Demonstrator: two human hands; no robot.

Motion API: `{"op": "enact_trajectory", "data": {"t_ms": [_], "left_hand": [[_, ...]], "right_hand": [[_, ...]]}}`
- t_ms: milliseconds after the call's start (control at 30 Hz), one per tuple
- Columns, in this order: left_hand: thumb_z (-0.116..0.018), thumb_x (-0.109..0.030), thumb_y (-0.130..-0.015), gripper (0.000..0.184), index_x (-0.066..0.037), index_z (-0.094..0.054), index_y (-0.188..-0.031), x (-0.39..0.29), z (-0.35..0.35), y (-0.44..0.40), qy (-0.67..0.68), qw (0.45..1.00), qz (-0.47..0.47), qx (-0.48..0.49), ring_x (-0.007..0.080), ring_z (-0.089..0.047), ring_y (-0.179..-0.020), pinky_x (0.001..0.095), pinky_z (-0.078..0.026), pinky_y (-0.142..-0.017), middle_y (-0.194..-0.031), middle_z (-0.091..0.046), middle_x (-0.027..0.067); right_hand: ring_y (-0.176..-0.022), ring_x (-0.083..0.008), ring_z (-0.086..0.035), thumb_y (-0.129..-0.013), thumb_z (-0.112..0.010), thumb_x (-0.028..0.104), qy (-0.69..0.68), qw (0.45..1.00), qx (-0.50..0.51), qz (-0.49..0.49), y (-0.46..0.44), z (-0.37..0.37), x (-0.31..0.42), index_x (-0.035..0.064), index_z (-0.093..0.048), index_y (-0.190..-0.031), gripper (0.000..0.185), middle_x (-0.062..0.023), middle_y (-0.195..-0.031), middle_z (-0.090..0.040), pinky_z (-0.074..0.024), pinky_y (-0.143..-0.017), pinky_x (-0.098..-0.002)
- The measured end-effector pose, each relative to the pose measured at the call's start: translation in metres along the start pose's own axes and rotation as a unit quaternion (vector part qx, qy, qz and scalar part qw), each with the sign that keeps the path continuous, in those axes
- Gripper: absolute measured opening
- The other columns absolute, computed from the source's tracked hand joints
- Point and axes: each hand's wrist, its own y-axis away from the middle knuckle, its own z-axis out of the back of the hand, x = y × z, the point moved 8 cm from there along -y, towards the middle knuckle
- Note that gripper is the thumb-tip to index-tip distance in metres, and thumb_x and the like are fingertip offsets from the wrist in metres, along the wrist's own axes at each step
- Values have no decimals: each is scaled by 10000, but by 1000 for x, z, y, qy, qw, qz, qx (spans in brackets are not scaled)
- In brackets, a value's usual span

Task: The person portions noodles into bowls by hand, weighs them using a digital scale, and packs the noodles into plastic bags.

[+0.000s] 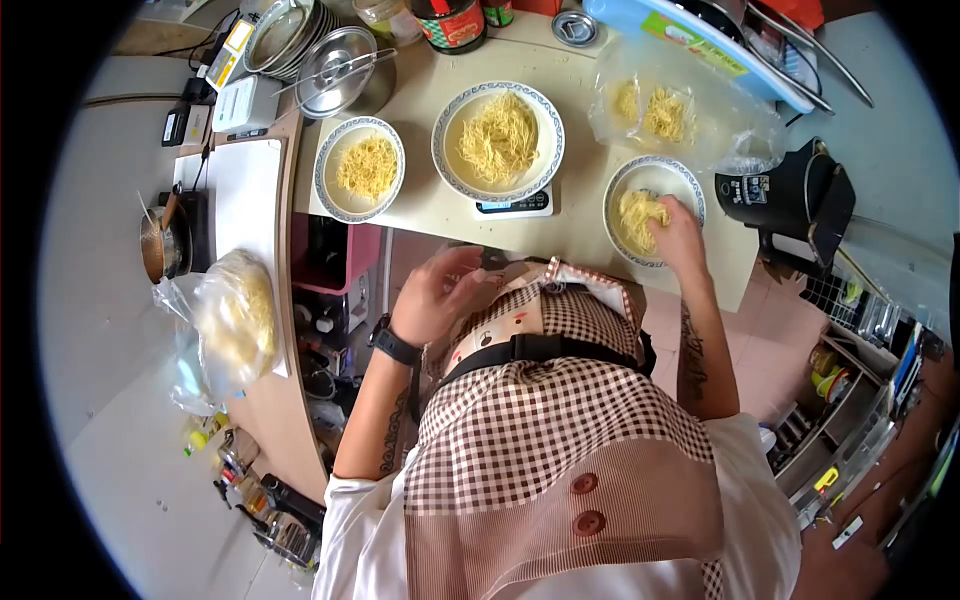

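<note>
My right hand (679,232) reaches into the right-hand bowl (690,185), its fingers closed on some yellow noodles (637,222). My left hand (447,289) hovers in front of the apron at the table's front edge, wearing a dark watch. Its fingers are loosely bent and apart, with nothing seen in them. A larger patterned bowl (452,180) with a heap of noodles (500,138) rests on a small kitchen scale (515,207). To its left stands a smaller bowl (363,212), also holding noodles (367,167).
Behind the right-hand bowl lies a clear plastic bag (720,115) with noodles inside. A black kettle (785,195) stands at the right edge. A lidded steel pot (345,75) and a red-labelled jar (450,28) are at the back. Another bag (235,320) lies on the left side surface.
</note>
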Motion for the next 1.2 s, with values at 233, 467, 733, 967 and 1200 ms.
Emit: {"op": "enact_trajectory", "data": {"t_ms": [233,467,733,967,1200], "left_hand": [[-698,-223,-945,330,7,-675,-1180,-17,-29,-18,28,999,-11,19,265,-727,-888,347,-576,-782,-1055,-722,177],[-671,-194,-961,329,-1,-655,-1227,-83,-81,-72,-58,984,-148,84,275,-714,-932,363,-572,-809,-1088,-720,175],[-658,-208,-969,286,-3,-687,-1167,-110,-132,-119,-44,980,-151,124,282,-723,-847,362,-575,-758,-1039,-728,175],[-701,-154,-887,417,-14,-623,-1271,-101,-176,-153,-61,974,-201,89,348,-693,-956,411,-548,-858,-1079,-709,196],[-736,-178,-805,636,-42,-532,-1392,-107,-235,-195,-62,970,-198,128,389,-561,-1237,434,-467,-1039,-1343,-578,202]], "right_hand": [[-870,-357,-683,-925,-700,235,-37,999,-25,-6,7,38,6,32,-657,-1083,261,-200,-971,-676,-538,-779,-418],[-938,-335,-660,-872,-706,174,19,994,-36,103,13,35,18,44,-606,-1049,241,-139,-1005,-655,-539,-809,-449],[-854,-307,-662,-902,-609,70,-109,986,-85,95,10,48,-4,11,-552,-989,119,-142,-899,-659,-519,-785,-386],[-731,-103,-601,-995,-550,78,-525,843,-77,-88,11,29,-29,15,-529,-1033,76,-58,-773,-615,-471,-696,-252],[-681,-76,-510,-984,-574,66,-522,851,-55,4,15,58,-2,29,-521,-1035,82,0,-759,-543,-412,-632,-223]]}}
